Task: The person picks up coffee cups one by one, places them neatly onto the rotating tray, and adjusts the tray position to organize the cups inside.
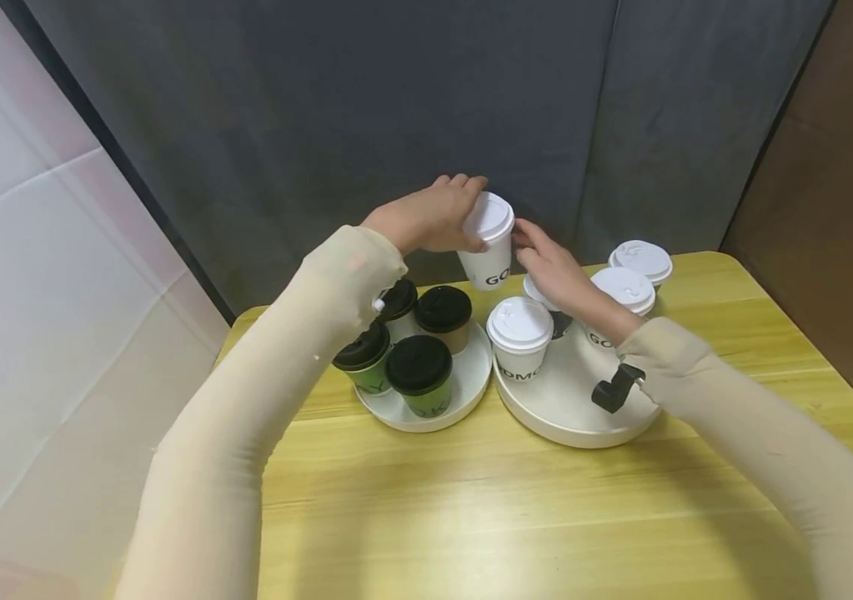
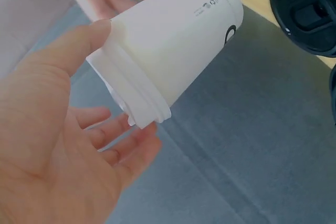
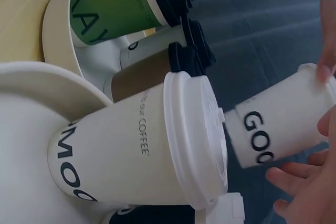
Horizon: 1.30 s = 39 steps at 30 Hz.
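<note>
A white paper cup with a white lid is held in the air above the far side of the table. My left hand grips it around the lid, thumb on the near side. In the left wrist view the cup tilts, its lid between thumb and fingers. My right hand is at the cup's right side, fingers loosely extended; whether they touch it I cannot tell. Just below stands another white-lidded cup, on the right round tray; in the right wrist view this cup is close by.
Several black-lidded cups, among them a green one and a brown one, stand on the left round tray. More white-lidded cups are at the right, partly behind my right forearm. A dark grey partition rises behind the wooden table.
</note>
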Motion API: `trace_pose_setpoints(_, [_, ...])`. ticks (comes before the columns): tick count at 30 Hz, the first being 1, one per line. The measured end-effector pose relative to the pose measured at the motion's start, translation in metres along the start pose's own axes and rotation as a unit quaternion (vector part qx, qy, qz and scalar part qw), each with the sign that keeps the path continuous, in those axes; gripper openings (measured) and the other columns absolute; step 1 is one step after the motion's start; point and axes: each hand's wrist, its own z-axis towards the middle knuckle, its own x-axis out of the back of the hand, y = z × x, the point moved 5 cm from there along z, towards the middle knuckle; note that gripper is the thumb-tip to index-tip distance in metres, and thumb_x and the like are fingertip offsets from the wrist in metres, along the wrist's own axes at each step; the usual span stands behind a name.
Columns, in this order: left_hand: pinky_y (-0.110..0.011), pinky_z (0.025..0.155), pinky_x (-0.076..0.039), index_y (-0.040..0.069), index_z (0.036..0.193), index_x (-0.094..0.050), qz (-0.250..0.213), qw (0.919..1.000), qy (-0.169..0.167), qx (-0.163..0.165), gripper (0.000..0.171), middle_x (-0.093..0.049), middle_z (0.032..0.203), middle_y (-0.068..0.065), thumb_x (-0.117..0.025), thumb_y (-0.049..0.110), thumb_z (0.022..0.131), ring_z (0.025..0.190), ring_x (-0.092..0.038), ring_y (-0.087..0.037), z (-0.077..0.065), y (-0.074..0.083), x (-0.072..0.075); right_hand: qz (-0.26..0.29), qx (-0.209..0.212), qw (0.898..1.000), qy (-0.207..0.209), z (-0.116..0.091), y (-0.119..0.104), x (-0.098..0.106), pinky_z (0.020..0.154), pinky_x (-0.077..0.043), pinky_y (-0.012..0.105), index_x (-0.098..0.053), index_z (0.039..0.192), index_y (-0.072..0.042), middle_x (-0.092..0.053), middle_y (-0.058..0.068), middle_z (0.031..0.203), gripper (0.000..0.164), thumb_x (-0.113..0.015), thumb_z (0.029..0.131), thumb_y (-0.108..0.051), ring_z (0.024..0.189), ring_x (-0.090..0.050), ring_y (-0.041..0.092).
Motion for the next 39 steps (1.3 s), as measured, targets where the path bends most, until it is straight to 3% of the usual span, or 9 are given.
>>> trace_pose_setpoints(10, [-0.042, 0.12, -0.033, 0.008, 0.158, -0.012, -0.051, 0.9986, 0.009, -0.006, 0.096, -0.028, 0.162, -0.014, -0.066, 0.047, 0.09, 0.147, -0.03, -0.032, -0.011, -0.001, 0.014, 0.044, 0.022, 0.999, -0.01, -0.01, -0.005, -0.003, 0.123, -0.029, 0.045, -0.022, 0.158, -0.015, -0.039, 0.012, 0.158, 0.061, -0.034, 0.098, -0.017, 0.146, -0.039, 0.028])
trace_pose_setpoints(20, [-0.042, 0.12, -0.032, 0.009, 0.158, -0.014, -0.063, 0.9966, 0.03, -0.042, 0.095, -0.029, 0.162, -0.012, -0.068, 0.046, 0.089, 0.146, -0.032, -0.032, -0.024, 0.006, 0.024, 0.073, 0.04, 0.997, 0.003, -0.026, -0.012, 0.004, 0.122, -0.031, 0.044, -0.027, 0.157, -0.018, -0.044, 0.01, 0.155, 0.06, -0.037, 0.098, -0.016, 0.141, -0.046, 0.028])
trace_pose_setpoints(39, [-0.037, 0.114, -0.039, 0.009, 0.155, -0.024, -0.044, 0.9859, 0.077, -0.142, 0.089, -0.045, 0.152, -0.01, -0.069, 0.046, 0.088, 0.134, -0.046, -0.027, -0.043, 0.058, 0.029, 0.069, 0.051, 0.996, 0.007, -0.098, -0.015, 0.03, 0.115, -0.038, 0.056, -0.025, 0.158, -0.019, -0.038, 0.008, 0.159, 0.063, -0.037, 0.097, -0.009, 0.143, -0.042, 0.032])
